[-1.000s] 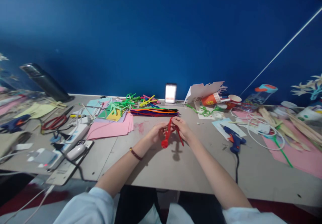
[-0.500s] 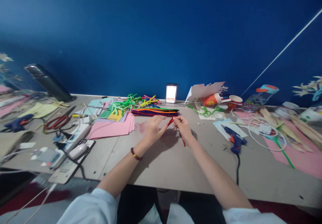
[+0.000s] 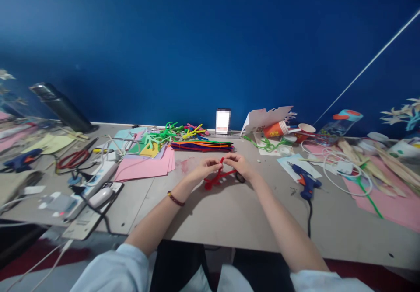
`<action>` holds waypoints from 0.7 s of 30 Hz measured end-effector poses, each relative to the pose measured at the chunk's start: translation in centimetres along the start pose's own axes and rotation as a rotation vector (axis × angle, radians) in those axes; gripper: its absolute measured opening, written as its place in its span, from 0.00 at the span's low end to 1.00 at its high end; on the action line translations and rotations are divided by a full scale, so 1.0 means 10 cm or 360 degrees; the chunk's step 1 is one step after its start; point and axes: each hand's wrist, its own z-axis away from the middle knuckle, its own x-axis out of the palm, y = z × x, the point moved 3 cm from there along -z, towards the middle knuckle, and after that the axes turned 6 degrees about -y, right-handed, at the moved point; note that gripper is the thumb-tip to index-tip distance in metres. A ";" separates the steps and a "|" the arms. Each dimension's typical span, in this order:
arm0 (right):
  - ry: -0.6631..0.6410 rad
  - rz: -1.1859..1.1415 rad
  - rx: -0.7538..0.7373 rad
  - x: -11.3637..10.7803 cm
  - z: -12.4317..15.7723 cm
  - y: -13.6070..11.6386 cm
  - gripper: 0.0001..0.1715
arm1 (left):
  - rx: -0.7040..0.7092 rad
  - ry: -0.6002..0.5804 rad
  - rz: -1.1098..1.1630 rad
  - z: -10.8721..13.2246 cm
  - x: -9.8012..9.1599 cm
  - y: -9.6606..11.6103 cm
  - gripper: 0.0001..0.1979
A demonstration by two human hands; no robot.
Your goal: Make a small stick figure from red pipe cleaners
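Observation:
Red pipe cleaners, bent and twisted into a shape, are held just above the desk in front of me. My left hand pinches an upright part of the red pipe cleaner between thumb and fingers. On the other side my right hand closes its fingertips on the same upright part. A dark ring-shaped object shows below my right hand; what it is I cannot make out. Behind my hands lies a bundle of coloured pipe cleaners.
Pink paper sheets and a pile of green pieces lie left of centre. A power strip with cables stands further left. To the right are a blue glue gun, a coiled white cable and paper cups. A lit phone leans against the wall.
Both hands have come slightly nearer to me and turned the red pipe cleaners. More of their twisted shape shows below the hands, and the dark ring has come into view.

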 end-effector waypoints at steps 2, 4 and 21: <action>-0.0081 -0.0079 0.0022 0.00 0.01 0.04 0.11 | -0.0048 -0.0127 0.0174 0.02 0.04 -0.02 0.16; -0.0153 -0.0167 0.0038 0.02 0.02 0.07 0.12 | -0.0120 -0.0247 0.0371 0.04 0.09 -0.04 0.16; -0.0382 -0.0398 0.0049 0.20 0.06 0.03 0.18 | -0.0152 -0.0382 0.0586 0.07 0.18 -0.04 0.15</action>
